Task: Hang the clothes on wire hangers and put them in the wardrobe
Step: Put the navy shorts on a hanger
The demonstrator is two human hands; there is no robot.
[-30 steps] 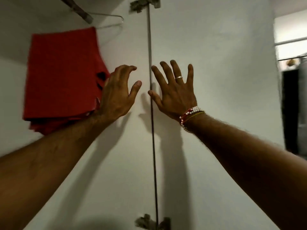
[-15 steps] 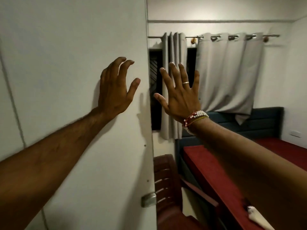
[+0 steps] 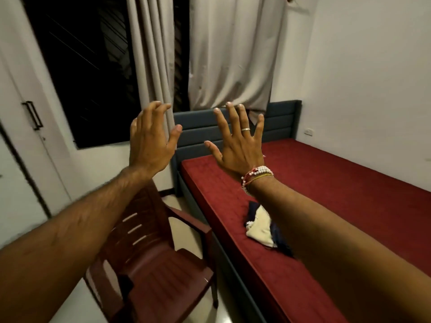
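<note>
Peeking past right forearm (image 3: 326,231) — clothes (image 3: 257,227).

I had a single view, worn on the head, wide-angle, facing forward and somewhat down at the bed (image 3: 338,194) from beside its long edge. It sat close behind the raised left hand (image 3: 149,141) and right hand (image 3: 235,150), both seen against the bed's headboard (image 3: 198,127). A chair (image 3: 154,276) showed left of the bed, curtains (image 3: 233,54) above its headboard.

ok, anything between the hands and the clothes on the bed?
Nothing visible. The left hand and right hand are up, open and empty; the clothes lie on the bed under the right forearm, which hides part of them. Chair stands aside.
</note>
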